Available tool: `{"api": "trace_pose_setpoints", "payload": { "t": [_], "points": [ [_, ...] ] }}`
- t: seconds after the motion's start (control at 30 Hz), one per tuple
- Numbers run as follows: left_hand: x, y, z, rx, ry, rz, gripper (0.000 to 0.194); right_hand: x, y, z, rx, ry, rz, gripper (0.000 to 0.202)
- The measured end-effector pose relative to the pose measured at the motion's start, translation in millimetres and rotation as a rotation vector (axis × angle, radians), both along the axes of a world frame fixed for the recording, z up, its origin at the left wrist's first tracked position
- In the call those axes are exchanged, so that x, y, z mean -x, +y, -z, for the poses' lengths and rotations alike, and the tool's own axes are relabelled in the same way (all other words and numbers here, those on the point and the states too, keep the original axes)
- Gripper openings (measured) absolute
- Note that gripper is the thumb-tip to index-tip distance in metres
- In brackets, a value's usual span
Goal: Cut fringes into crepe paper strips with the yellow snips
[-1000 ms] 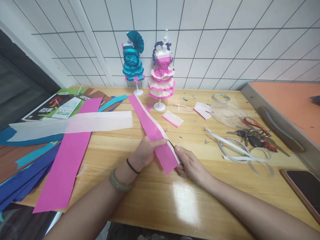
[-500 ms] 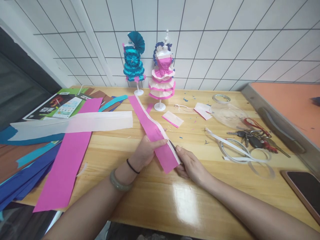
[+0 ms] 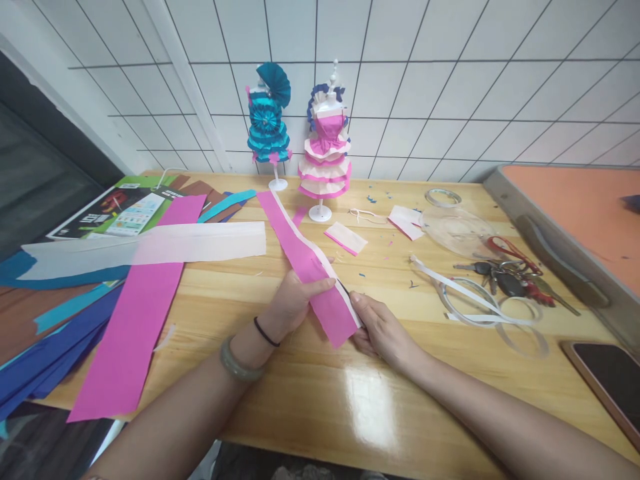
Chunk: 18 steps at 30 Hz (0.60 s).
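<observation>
My left hand (image 3: 296,295) pinches a long pink crepe paper strip (image 3: 316,275) with a white border along its right edge. Its thumb presses on top, and the fingers are mostly behind the paper. My right hand (image 3: 381,325) is closed at the near end of the white border, around what look like scissors (image 3: 344,288). Only a thin dark blade shows beside the border; the handles are hidden in the hand. Beyond the strip stands a small dress form (image 3: 324,150) in a pink and white ruffled paper dress. A second form (image 3: 267,127) wears teal paper.
On the left, a white paper strip (image 3: 220,241) crosses a wide pink one (image 3: 135,340) over blue and brown sheets. Small paper pieces (image 3: 346,238) lie past my hands. To the right are rolls of tape (image 3: 467,300), keys (image 3: 510,280), a phone (image 3: 613,380) and an orange-topped case (image 3: 575,207).
The dark blade beside the white border has shifted slightly, and my right hand with it. My left hand and the strip stay almost where they were.
</observation>
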State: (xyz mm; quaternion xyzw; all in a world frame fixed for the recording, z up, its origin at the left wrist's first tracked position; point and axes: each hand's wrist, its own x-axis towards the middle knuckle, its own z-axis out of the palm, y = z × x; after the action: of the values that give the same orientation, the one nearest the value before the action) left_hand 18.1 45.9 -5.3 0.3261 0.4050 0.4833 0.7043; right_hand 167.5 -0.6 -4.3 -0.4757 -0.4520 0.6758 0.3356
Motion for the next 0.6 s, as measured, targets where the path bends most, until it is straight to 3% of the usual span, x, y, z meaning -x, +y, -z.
{"api": "trace_pose_setpoints", "payload": {
  "t": [0.37, 0.6],
  "points": [
    [3.0, 1.4, 1.0, 0.015, -0.013, 0.024, 0.044, -1.4, 1.2, -1.2, -0.04, 0.042, -0.019, 0.042],
    [9.1, 3.6, -1.9, 0.035, -0.066, 0.139, 0.04, -6.3, 4.7, -0.2, -0.035, 0.11, -0.118, 0.054]
  ]
}}
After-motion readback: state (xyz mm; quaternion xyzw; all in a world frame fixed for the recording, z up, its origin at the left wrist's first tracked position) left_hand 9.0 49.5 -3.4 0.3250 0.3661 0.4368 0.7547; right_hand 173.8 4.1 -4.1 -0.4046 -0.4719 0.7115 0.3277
